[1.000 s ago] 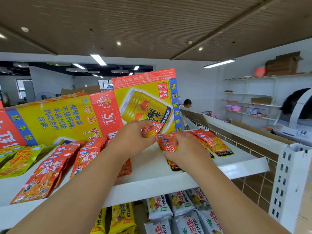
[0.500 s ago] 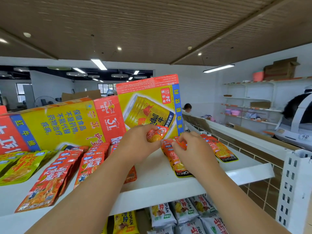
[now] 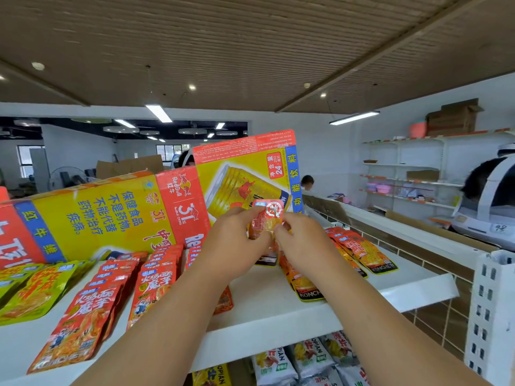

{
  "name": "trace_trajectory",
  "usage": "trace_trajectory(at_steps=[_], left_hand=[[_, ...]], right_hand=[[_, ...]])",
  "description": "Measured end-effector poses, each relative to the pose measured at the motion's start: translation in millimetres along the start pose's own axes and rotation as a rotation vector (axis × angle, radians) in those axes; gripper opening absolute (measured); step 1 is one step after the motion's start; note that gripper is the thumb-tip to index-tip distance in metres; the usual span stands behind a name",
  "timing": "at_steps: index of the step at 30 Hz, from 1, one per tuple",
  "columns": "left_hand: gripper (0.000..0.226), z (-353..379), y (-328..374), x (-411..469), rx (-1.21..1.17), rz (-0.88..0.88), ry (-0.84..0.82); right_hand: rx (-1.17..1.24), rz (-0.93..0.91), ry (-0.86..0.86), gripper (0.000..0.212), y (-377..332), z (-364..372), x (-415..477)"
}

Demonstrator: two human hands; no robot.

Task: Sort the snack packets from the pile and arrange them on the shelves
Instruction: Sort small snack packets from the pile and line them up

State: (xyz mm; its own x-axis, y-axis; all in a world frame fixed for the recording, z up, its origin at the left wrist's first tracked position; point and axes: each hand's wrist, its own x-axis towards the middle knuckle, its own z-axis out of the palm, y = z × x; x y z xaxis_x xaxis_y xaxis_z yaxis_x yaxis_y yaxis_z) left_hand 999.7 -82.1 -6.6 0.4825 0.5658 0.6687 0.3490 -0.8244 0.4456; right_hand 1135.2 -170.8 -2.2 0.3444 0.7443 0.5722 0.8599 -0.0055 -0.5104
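your left hand and right hand both pinch one orange snack packet, lifted above the white shelf toward its back edge, before the red bull carton.

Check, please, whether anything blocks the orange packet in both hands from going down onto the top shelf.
Nothing visible does. The left hand and right hand pinch the orange packet over the top shelf, whose bare stretch lies between red packets on the left and orange packet rows on the right.
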Motion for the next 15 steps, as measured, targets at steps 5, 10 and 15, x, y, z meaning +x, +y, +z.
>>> trace_trajectory(at_steps=[5,10,15], left_hand=[[0.062,-0.2,-0.7,-0.8,-0.062,0.038,-0.082],[0.067,0.4,0.8,-0.4,-0.112,0.086,-0.144],[0.064,2.0,2.7,-4.7,-0.140,0.103,-0.198]], right_hand=[[0.042,0.013,-0.036,0.025,6.2,-8.6,10.8],[-0.139,0.009,-0.028,0.060,20.0,-9.3,19.3],[-0.072,0.051,0.003,0.054,33.5,-19.7,12.3]])
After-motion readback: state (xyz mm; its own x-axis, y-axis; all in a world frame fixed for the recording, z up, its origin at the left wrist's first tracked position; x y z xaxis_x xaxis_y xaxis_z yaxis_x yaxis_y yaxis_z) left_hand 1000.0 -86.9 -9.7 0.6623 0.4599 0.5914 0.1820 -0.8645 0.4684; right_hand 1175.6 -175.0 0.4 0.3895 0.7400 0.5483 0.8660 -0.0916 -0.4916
